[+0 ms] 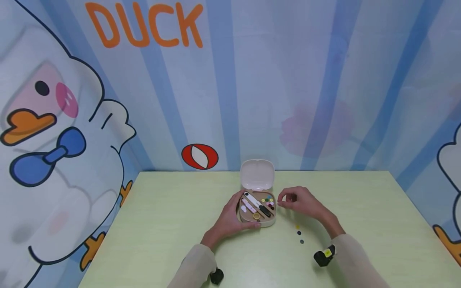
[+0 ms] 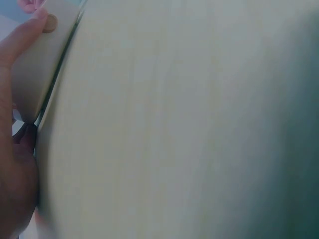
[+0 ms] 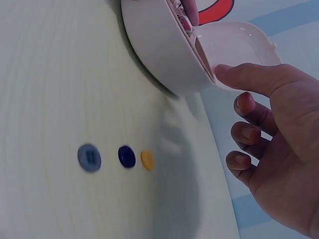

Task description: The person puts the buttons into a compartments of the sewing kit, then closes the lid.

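Note:
A small white sewing box (image 1: 268,224) stands on the table with its lid (image 1: 257,175) raised. My left hand (image 1: 230,218) grips it, fingers along the left side and thumb across the front; in the left wrist view the thumb lies by a round brown clasp (image 2: 50,23). Inside lie a seam ripper (image 1: 264,209), a white-handled tool (image 1: 251,197), a gold ring-shaped piece (image 1: 256,216) and small colored buttons (image 1: 267,200). At the box's right rim is my right hand (image 1: 300,201), thumb and forefinger tips close together; I cannot tell whether they pinch something.
Right of the box, a yellow button (image 3: 147,160), a dark blue button (image 3: 126,157) and a grey-blue button (image 3: 89,158) lie in a row on the pale table (image 1: 173,224). Behind the table's far edge hangs a blue striped cloth (image 1: 259,80) with a printed duck.

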A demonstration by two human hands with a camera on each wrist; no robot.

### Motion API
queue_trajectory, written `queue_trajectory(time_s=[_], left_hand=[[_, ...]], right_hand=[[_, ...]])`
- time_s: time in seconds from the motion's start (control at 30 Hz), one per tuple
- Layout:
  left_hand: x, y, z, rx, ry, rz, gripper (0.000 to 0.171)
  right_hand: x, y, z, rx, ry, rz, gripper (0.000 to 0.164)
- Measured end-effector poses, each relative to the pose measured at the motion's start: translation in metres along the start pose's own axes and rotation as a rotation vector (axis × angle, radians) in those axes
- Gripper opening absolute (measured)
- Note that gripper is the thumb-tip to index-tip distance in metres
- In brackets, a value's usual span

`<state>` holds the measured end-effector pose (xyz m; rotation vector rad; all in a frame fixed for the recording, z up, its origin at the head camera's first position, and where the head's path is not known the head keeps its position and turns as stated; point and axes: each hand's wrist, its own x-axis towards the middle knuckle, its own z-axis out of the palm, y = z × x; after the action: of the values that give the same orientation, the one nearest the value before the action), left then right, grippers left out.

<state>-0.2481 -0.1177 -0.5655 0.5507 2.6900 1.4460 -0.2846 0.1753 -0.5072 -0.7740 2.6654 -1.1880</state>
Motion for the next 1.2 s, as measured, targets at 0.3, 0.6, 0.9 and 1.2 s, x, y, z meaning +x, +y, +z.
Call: queue_trajectory(time_s=[0.3,0.6,0.9,1.2], left_hand=[[0.001,0.0,-0.001,0.009,-0.002,0.005,0.12],[0.002,-0.002,-0.001,0.017,0.002,0.004,0.122],[0.002,-0.004,0.0,0.016,0.005,-0.003,0.122],[0.003,-0.005,0.0,0.024,0.005,-0.003,0.123]], right_hand=[[0.017,-0.004,0.009,0.018,-0.007,-0.003,0.005],[0.03,-0.007,0.018,0.02,0.009,0.032,0.007],[0.035,-0.009,0.023,0.033,0.01,0.057,0.005],[0.04,-0.007,0.026,0.027,0.025,0.066,0.006]])
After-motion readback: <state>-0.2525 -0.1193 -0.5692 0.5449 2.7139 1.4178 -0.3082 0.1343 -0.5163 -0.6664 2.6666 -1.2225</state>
